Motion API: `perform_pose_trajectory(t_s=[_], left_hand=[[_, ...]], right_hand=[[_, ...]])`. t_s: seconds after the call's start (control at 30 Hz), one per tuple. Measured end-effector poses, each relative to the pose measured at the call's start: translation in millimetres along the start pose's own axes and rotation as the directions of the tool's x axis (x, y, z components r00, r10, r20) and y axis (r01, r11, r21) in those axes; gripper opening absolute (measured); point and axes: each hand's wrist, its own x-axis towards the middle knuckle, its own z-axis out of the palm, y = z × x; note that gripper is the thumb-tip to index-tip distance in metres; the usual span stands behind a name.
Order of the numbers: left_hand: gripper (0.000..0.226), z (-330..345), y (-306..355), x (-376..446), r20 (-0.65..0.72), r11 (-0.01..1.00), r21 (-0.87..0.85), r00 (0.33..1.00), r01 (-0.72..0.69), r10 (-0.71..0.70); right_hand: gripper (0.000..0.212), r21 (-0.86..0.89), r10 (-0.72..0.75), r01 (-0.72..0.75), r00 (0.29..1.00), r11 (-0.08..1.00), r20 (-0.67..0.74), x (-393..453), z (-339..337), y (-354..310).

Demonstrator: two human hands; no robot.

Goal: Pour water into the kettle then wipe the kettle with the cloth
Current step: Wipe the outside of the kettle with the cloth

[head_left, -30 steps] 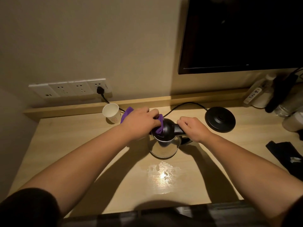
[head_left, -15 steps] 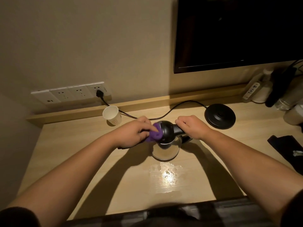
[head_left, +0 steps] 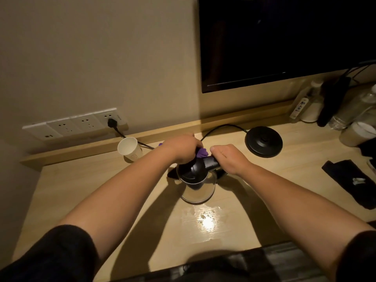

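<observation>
Already you're in the wiping stage: near you a wet patch [head_left: 203,218] glistens on the tabletop [head_left: 101,190]; beyond it the kettle [head_left: 196,180] stands off its base [head_left: 263,141], your right hand [head_left: 230,157] gripping its handle, your left hand [head_left: 183,148] pressing the bunched purple cloth [head_left: 201,153] to the lid; the paper cup [head_left: 130,148] behind suggests pouring's done.

I see dim, warm light from overhead, glare on the desk's [head_left: 81,190] wet near edge, forearm shadows, and wide-angle bending at the frame's edges.
</observation>
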Motion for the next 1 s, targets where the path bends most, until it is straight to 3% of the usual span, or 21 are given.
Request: perform_pose_trajectory(t_s=[0.1,0.17,0.23,0.3,0.37,0.43,0.57,0.73,0.8,0.9,1.0], left_hand=[[0.033,4,-15,2,0.085,0.966,-0.246,0.995,0.072,-0.053],[0.028,12,-22,-7,0.072,0.894,-0.43,0.992,0.127,-0.107],[0.025,27,-25,-17,0.051,0.833,-0.526,0.984,0.173,-0.172],[0.022,45,-26,-28,0.057,0.788,-0.579,0.974,0.209,-0.217],[0.017,64,-26,-38,0.087,0.742,-0.625,0.966,0.243,-0.243],[0.016,79,-25,-47,0.114,0.698,-0.667,0.962,0.26,-0.249],[0.016,94,-24,-55,0.107,0.609,-0.753,0.96,0.25,-0.26],[0.019,88,-19,-51,-0.069,0.455,-0.881,0.918,0.127,-0.389],[0.024,87,-16,-49,-0.167,0.48,-0.876,0.906,0.044,-0.389],[0.031,89,-13,-53,-0.358,0.666,-0.744,0.874,-0.054,-0.328],[0.034,95,-11,-62,-0.527,0.827,-0.504,0.848,-0.251,-0.064]], right_hand=[[0.021,0.008,0.036,-0.036,0.997,0.999,-0.063,4,3,1],[0.029,0.169,0.154,-0.122,0.969,0.978,-0.191,7,1,0],[0.036,0.378,0.341,-0.214,0.887,0.901,-0.311,8,-1,1],[0.034,0.597,0.531,-0.276,0.79,0.754,-0.306,2,-2,1],[0.038,0.685,0.604,-0.33,0.772,0.649,-0.199,-13,-1,-6],[0.051,0.651,0.55,-0.357,0.828,0.67,-0.112,-32,3,-22],[0.094,0.429,0.354,-0.331,0.935,0.841,0.026,-52,8,-55],[0.111,0.306,0.137,-0.223,0.951,0.926,0.279,-36,-7,-56],[0.113,0.282,0.107,-0.199,0.945,0.938,0.311,-29,-16,-55],[0.11,0.122,0.172,-0.19,0.974,0.974,0.15,-34,-21,-57],[0.112,0.089,0.216,-0.222,0.974,0.971,0.068,-68,-10,-65]])
